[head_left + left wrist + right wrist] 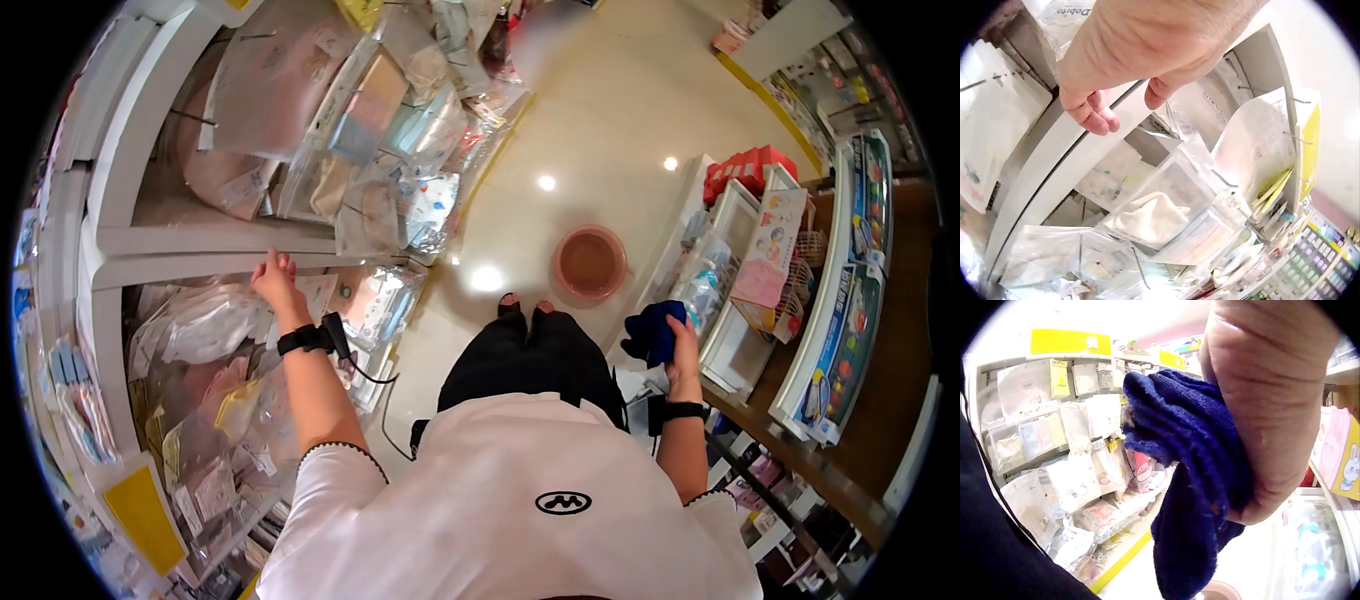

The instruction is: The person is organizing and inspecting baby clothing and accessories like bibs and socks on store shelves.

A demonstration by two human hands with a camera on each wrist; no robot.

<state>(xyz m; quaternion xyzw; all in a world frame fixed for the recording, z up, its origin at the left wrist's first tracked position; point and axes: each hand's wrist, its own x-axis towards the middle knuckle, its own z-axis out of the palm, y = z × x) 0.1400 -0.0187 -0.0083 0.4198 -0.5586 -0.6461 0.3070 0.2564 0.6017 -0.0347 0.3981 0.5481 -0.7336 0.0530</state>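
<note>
A dark blue cloth point(654, 332) is bunched in my right hand point(684, 352). The right wrist view has the cloth point(1191, 444) gathered in folds under my right hand point(1272, 406), with one end hanging down. At the left shelves, my left hand point(276, 284) is held out by a white shelf divider point(200, 262) and holds nothing. From the left wrist, my left hand point(1141, 56) has loosely bent fingers and the thumb apart, in front of the divider point(1063, 162); whether it touches is unclear. Clear plastic packages point(1166, 206) hang on hooks beyond it.
A pink basin point(590, 262) with brownish contents stands on the floor point(600, 110) past my feet. Packaged goods point(215, 320) fill the left shelves. On the right are a white bin point(735, 345) with bottles, a pink box point(775, 245) and red packages point(748, 170).
</note>
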